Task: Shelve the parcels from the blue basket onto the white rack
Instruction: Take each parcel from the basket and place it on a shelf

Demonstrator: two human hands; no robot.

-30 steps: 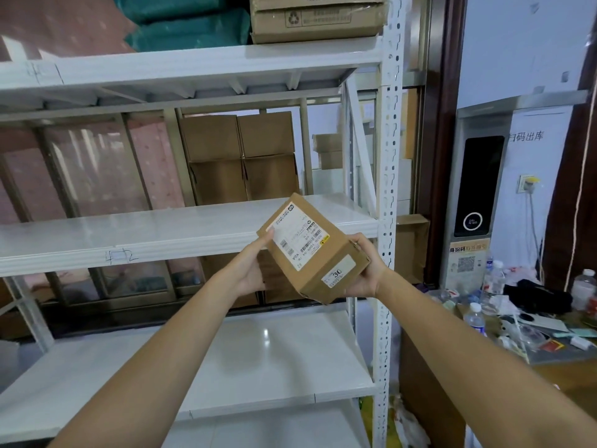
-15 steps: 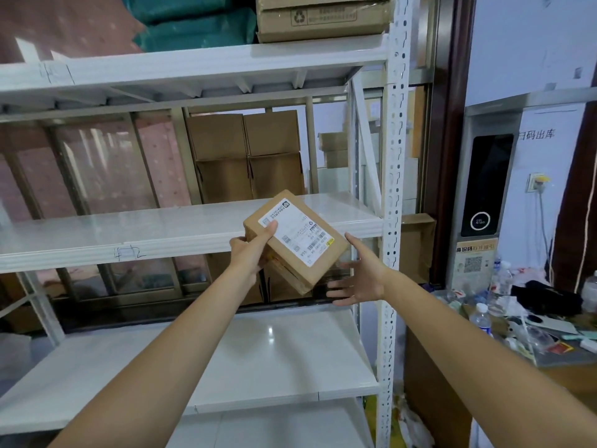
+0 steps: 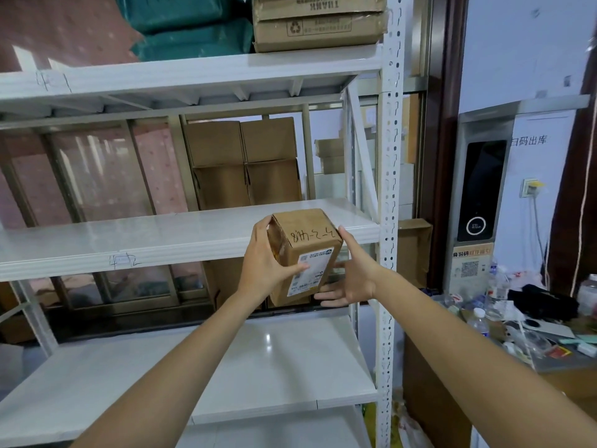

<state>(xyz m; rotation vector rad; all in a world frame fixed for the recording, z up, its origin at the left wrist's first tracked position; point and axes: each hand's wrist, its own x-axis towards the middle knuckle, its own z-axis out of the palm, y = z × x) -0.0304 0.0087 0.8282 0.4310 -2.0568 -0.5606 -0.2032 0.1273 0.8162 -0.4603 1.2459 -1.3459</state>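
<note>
Change: since a second ago the box (image 3: 303, 253) has turned in the hands, so its handwritten side faces up and its label faces the camera; the right hand (image 3: 350, 276) let go for a moment and now lies on it again.
Left hand (image 3: 265, 270): grasps the box's 9 o'clock side, thumb across the label.
Right hand: flat, fingers straight, against the 3 o'clock side and lower corner.
Box: held in the air just before the middle shelf (image 3: 161, 234) of the rack (image 3: 389, 189), at about 5 o'clock of that shelf.
Advice: lift it over the shelf lip, set it flat, push it back, label outward.
Basket: out of view.
</note>
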